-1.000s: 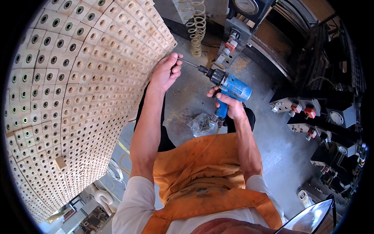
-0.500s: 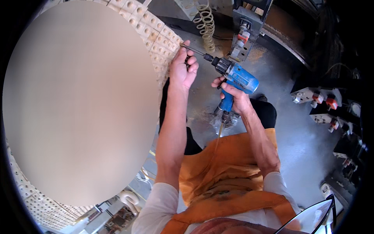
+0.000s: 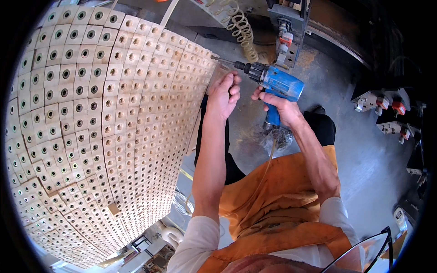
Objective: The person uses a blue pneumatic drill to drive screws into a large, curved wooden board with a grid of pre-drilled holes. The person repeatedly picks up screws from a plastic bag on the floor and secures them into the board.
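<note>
My right hand point(image 3: 283, 109) grips a blue air drill point(image 3: 285, 83) by its handle, fingers near the trigger. From its black chuck a long thin bit point(image 3: 226, 60) points left, and its tip meets the right edge of a large stack of wooden blocks point(image 3: 150, 98). Round holes show in the block ends; those farther left have dark metal-rimmed inserts in them. Just below the bit is my left hand point(image 3: 224, 96), its fingers curled closed and apart from the bit. Whether something small is inside those fingers is hidden.
A thin hose point(image 3: 268, 157) runs down from the drill over my orange apron point(image 3: 273, 186). Ahead, a coiled pale air hose point(image 3: 241, 29) hangs beside a metal machine bracket point(image 3: 287, 50). More machine parts with red fittings point(image 3: 398, 108) stand at the right. Clear plastic point(image 3: 278, 141) lies on the floor.
My left hand has come off the bit's tip and dropped slightly back, right. The drill has levelled, its bit now at the blocks. The blurred oval over the stack is gone.
</note>
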Available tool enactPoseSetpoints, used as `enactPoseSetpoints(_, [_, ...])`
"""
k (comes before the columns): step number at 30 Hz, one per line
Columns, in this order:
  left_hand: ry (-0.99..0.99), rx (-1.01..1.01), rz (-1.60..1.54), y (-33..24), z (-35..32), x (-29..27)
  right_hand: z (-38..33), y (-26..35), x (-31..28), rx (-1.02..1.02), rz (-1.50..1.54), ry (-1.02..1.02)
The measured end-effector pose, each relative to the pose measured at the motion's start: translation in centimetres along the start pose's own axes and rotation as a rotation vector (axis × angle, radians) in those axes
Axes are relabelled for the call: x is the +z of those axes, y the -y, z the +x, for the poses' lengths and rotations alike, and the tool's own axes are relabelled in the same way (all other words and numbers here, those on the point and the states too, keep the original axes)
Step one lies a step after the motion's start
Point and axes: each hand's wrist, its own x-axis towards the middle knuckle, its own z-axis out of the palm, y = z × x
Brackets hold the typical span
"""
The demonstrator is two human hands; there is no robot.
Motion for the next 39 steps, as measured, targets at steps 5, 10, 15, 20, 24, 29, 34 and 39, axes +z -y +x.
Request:
enactPoseSetpoints(5, [-0.030, -0.012, 0.047, 0.1, -1.4, 0.4, 0.0, 0.1, 0.1, 0.002, 0.041, 0.006])
enactPoseSetpoints(10, [-0.012, 0.044, 0.116, -0.4, -2.0, 0.2, -0.6, -0.2, -0.4, 0.017, 0.087, -0.008])
enactPoseSetpoints(15, [0.035, 0.070, 0.110, -0.4, -2.3, 0.2, -0.3, -1.7, -1.5, 0.045, 0.166, 0.006])
enactPoseSetpoints(20, [-0.028, 0.064, 0.046, -0.2, -2.5, -0.7, 1.0, -3.1, -1.6, 0.056, 0.275, 0.027])
enactPoseSetpoints(24, [-0.002, 0.059, 0.088, -0.4, -2.8, -0.9, 1.3, -3.6, -2.2, 0.078, 0.331, 0.048])
enactPoseSetpoints(29, [-0.003, 0.046, 0.125, 0.1, -2.5, -0.7, 1.1, -3.3, -1.7, 0.023, 0.149, 0.010])
enactPoseSetpoints(34, [-0.079, 0.048, 0.208, 0.7, -2.1, 0.0, 0.2, -2.5, -0.8, -0.093, -0.191, 0.024])
enactPoseSetpoints(39, [-0.038, 0.029, 0.192, 1.1, -2.0, 0.3, 1.8, -2.3, -2.4, 0.243, 0.619, 0.091])
